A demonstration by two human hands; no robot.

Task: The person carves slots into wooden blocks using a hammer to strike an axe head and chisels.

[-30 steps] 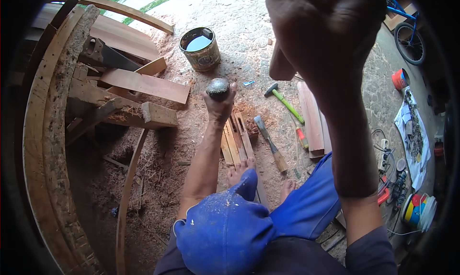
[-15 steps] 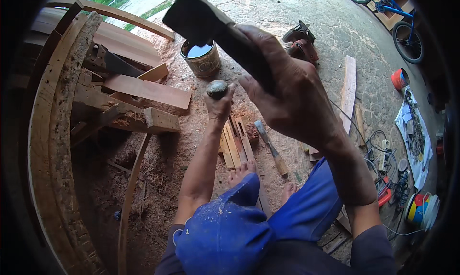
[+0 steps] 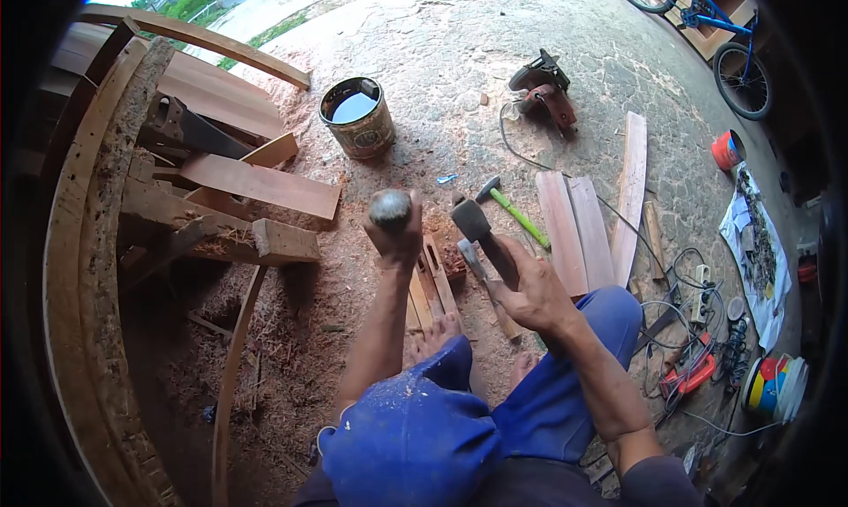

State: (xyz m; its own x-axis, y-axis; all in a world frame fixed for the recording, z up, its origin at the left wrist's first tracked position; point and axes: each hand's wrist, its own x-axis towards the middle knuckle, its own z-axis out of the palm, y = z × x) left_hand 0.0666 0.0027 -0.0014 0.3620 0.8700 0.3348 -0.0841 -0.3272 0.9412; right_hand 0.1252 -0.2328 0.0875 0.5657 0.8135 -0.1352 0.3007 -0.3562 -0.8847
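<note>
My left hand (image 3: 393,242) is wrapped around a chisel (image 3: 390,208), whose round grey butt end faces up; its blade is hidden below the fist. Below that fist, slotted strips of wood (image 3: 427,291) lie on the floor, held near my bare foot (image 3: 435,335). My right hand (image 3: 537,295) grips the dark handle of a hammer (image 3: 471,217). The hammer head hangs to the right of the chisel butt, apart from it. Partly behind the hammer handle lies another chisel (image 3: 505,317) with a wooden handle and pale blade.
A green-handled hammer (image 3: 517,211), flat boards (image 3: 563,233) and a red power tool (image 3: 549,101) lie ahead and right. A tin of liquid (image 3: 360,132) stands ahead. A wooden frame (image 3: 97,268) with a handsaw (image 3: 199,129) rises at left. Cables (image 3: 662,321) tangle at right.
My right hand has brought the hammer down and nearer the chisel from its raised position. My left hand still grips the chisel, slightly lower in view.
</note>
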